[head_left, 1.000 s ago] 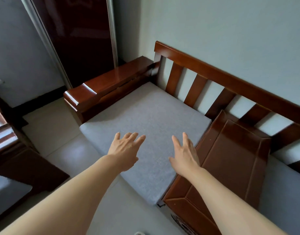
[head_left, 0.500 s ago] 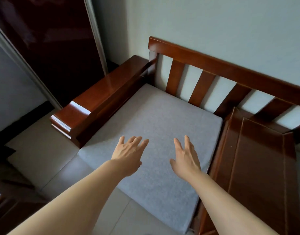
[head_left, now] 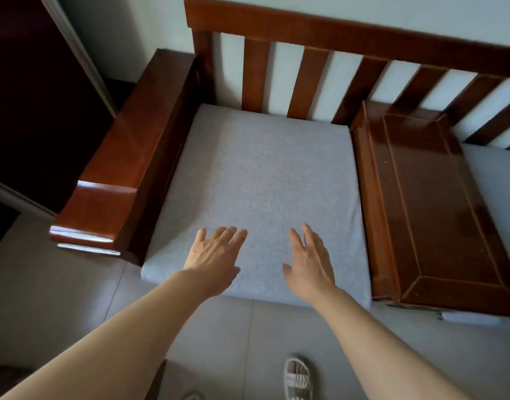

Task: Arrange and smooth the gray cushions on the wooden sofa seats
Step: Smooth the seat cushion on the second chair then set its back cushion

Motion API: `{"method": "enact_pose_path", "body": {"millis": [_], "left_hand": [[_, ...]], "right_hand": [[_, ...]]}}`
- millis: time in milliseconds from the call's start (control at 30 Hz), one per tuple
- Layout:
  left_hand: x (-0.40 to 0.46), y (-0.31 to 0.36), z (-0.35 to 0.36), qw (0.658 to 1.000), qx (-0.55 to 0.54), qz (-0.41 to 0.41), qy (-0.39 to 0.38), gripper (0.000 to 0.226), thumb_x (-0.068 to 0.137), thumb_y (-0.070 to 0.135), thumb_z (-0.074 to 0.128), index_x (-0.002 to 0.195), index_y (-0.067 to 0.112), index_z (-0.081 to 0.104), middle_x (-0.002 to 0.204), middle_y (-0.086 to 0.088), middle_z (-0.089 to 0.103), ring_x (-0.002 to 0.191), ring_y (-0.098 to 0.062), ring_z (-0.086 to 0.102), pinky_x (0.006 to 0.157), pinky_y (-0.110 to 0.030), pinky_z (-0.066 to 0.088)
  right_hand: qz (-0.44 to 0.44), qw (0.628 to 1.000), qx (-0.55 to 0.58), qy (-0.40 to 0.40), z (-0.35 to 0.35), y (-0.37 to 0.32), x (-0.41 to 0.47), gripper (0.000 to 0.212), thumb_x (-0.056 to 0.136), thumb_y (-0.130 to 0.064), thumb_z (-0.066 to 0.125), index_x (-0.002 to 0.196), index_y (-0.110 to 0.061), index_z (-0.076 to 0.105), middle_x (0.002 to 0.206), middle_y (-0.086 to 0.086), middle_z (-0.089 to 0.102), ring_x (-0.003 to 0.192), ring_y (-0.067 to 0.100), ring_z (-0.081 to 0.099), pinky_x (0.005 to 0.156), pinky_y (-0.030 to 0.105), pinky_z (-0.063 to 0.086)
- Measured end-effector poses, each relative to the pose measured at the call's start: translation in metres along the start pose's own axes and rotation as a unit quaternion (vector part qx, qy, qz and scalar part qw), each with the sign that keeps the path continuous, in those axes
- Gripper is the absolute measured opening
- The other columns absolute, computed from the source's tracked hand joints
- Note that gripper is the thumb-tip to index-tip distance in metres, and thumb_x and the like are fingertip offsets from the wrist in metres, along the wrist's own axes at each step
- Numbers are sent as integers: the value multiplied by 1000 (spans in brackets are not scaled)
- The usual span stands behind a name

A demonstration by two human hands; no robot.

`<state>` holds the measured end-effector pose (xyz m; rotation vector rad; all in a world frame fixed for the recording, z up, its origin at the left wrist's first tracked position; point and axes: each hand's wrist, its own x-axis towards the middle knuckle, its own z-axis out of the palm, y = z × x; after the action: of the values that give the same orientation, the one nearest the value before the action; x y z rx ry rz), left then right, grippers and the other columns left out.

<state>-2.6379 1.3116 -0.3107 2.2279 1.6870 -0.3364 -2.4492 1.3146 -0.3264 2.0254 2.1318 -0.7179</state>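
A gray cushion (head_left: 259, 180) lies flat in the left seat of the wooden sofa (head_left: 305, 27), between the left armrest (head_left: 124, 174) and a wooden centre console (head_left: 429, 203). Its front edge overhangs the seat slightly. My left hand (head_left: 216, 255) is stretched out palm down over the cushion's front part, fingers straight and spread. My right hand (head_left: 308, 261) is beside it, also palm down with straight fingers. Whether the palms touch the fabric I cannot tell. Part of a second gray cushion (head_left: 496, 180) shows at the far right.
A slatted backrest stands against the pale wall. A dark door (head_left: 31, 90) is to the left of the armrest. Pale floor tiles (head_left: 60, 290) lie in front, with my sandalled foot (head_left: 297, 376) below the seat's front edge.
My view has swung to face the left seat squarely and come closer. Both hands stay outstretched, now lower over the cushion's front part.
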Motion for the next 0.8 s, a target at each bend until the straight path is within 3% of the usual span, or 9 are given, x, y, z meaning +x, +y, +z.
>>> {"method": "enact_pose_path", "body": {"millis": [167,433,533,600,667,800], "left_hand": [[-23,-10,69,999,-13,2,-51,73,97,44,44,152,21,2,158,3,16,144,-18,15,116,-44,8],[6,-4,176,1000,-2,-6,12,68,100,44,36,152,23,-2,160,0,5,147,-19,4,117,-47,2],[32,-9,226,999,11,-5,47,63,101,43,31,153,27,-2,161,-2,-2,148,-21,-2,116,-49,-1],[51,-15,259,995,13,17,96,59,99,43,32,152,28,11,160,-7,12,147,-27,11,115,-53,7],[70,-21,283,989,13,34,145,55,94,46,32,146,27,28,152,-9,33,140,-31,30,111,-56,21],[108,-37,320,970,27,56,237,59,94,57,26,144,28,40,152,-7,34,139,-31,33,106,-52,21]], "right_hand": [[35,999,12,-26,69,-3,-35,74,98,-32,49,153,-19,2,160,12,-8,147,28,0,118,35,8],[8,999,24,46,173,25,-9,70,98,-34,48,153,-20,8,160,12,-3,147,27,1,120,37,5],[-1,993,22,118,225,38,20,68,93,-34,57,151,-16,25,158,17,11,145,33,17,117,46,18],[-6,981,19,192,259,45,44,65,90,-36,60,146,-15,36,154,20,24,139,36,29,113,52,27],[-10,971,14,238,282,50,65,60,91,-44,48,144,-16,39,152,19,29,138,36,33,111,55,25],[-34,940,-36,339,319,67,102,60,91,-53,38,137,-16,51,148,14,41,137,33,36,110,55,25]]}}
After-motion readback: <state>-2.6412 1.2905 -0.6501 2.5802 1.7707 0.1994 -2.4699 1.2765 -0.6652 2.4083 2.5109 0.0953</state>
